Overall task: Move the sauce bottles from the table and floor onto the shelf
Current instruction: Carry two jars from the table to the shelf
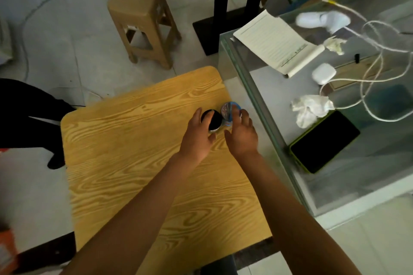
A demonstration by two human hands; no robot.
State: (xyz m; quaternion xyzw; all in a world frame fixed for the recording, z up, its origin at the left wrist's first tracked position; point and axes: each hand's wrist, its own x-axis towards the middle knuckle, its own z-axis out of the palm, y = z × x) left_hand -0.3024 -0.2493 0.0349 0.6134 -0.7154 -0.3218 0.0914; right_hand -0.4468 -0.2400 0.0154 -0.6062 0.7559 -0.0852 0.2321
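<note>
Near the right edge of the wooden surface (125, 140), two sauce bottles stood touching: a black-capped bottle (213, 119) under the left hand (197, 138) and a blue-lidded bottle (230, 111) beside the right hand (242, 138). Fingers (206, 118) curved loosely around each; firm closure could not be confirmed. Grasping bodies below the caps would likely steady lifting. Labels were blurred, and no shelf was identifiable.
</note>
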